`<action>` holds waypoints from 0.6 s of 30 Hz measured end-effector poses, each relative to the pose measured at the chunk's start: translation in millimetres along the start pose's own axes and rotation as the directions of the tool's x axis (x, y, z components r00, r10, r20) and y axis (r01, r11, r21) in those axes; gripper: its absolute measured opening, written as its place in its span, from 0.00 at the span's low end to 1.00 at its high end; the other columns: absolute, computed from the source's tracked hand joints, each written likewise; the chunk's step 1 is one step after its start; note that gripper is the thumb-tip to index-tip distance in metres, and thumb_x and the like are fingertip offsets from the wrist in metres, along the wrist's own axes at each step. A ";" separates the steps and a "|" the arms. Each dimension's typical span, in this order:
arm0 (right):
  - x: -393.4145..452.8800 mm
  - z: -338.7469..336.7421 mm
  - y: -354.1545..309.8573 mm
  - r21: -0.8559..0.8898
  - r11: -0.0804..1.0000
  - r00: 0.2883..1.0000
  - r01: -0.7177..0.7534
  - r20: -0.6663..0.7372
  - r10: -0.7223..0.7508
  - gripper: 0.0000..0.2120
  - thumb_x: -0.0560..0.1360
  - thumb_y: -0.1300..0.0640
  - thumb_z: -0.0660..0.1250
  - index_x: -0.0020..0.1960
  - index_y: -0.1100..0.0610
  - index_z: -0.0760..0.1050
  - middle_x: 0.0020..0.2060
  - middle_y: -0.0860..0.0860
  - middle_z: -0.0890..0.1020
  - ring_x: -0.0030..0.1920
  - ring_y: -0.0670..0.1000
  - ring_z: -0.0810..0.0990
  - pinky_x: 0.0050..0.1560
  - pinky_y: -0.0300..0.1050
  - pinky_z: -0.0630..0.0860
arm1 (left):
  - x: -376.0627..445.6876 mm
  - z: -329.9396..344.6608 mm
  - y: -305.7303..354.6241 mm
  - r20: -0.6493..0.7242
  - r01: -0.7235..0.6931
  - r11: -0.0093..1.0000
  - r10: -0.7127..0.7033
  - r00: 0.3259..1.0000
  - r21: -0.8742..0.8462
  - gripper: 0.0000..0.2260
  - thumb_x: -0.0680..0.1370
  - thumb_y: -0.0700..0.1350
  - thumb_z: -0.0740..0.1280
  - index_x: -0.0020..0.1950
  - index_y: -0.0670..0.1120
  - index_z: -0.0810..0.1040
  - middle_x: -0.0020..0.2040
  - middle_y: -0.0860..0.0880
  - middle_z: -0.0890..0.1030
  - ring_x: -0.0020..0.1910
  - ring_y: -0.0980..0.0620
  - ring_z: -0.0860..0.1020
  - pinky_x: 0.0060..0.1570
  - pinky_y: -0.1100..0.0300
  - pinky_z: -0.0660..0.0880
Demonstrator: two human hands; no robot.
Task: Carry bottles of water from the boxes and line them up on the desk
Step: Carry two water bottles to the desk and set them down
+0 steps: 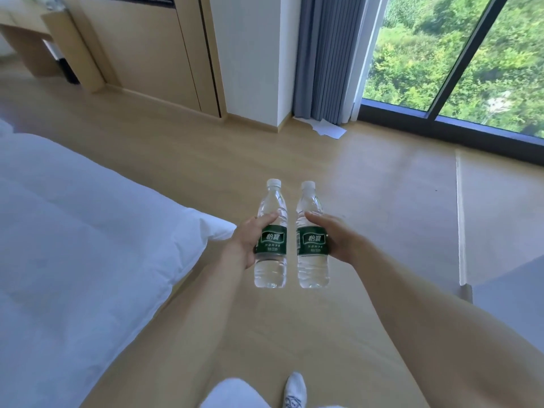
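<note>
Head view — both hands, left hand (pixel 245 242) and right hand (pixel 338 240), each grip an upright full water bottle: left bottle (pixel 270 240), right bottle (pixel 312 241).

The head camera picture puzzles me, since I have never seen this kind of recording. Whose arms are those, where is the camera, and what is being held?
There is no machine here. A person wears one wide-angle camera on the head, looking forward and down, so you see their own two bare arms reaching out. The left hand grips one water bottle, and the right hand grips a second water bottle. Both bottles are upright, side by side but apart, with white caps and green labels. Below is a wooden floor, with a white bed on the left, a big window ahead, and some paper by the curtain. A socked foot shows at the bottom.
</note>
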State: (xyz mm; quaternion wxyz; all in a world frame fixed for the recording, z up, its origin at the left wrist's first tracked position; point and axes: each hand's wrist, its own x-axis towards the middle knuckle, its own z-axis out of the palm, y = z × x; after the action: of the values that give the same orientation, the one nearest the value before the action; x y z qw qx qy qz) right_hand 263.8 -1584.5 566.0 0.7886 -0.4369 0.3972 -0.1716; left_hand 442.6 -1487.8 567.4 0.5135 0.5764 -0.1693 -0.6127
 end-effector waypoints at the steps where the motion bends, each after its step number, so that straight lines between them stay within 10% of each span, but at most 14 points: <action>1: 8.6 -5.8 -7.3 -0.003 1.000 1.000 -0.007 -0.006 0.007 0.12 0.78 0.53 0.68 0.58 0.59 0.77 0.50 0.59 0.82 0.49 0.59 0.81 0.57 0.55 0.77 | 9.1 2.6 5.6 -0.011 -0.004 1.000 0.004 1.000 -0.006 0.19 0.74 0.52 0.75 0.60 0.42 0.82 0.50 0.40 0.84 0.45 0.40 0.84 0.42 0.46 0.81; 18: 195.9 -18.7 -121.6 -0.031 0.999 0.999 -0.022 -0.032 0.021 0.16 0.79 0.53 0.68 0.62 0.61 0.75 0.52 0.61 0.80 0.51 0.60 0.80 0.62 0.59 0.74 | 198.6 -25.4 130.1 0.010 -0.028 0.990 0.029 1.000 -0.137 0.17 0.76 0.46 0.74 0.62 0.41 0.80 0.47 0.40 0.83 0.41 0.42 0.83 0.39 0.51 0.81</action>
State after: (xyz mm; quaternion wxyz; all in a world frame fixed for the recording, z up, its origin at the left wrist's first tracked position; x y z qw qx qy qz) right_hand 381.1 -1783.9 567.4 0.7771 -0.4424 0.4167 -0.1637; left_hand 559.6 -1695.7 558.6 0.5595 0.5338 -0.1381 -0.6188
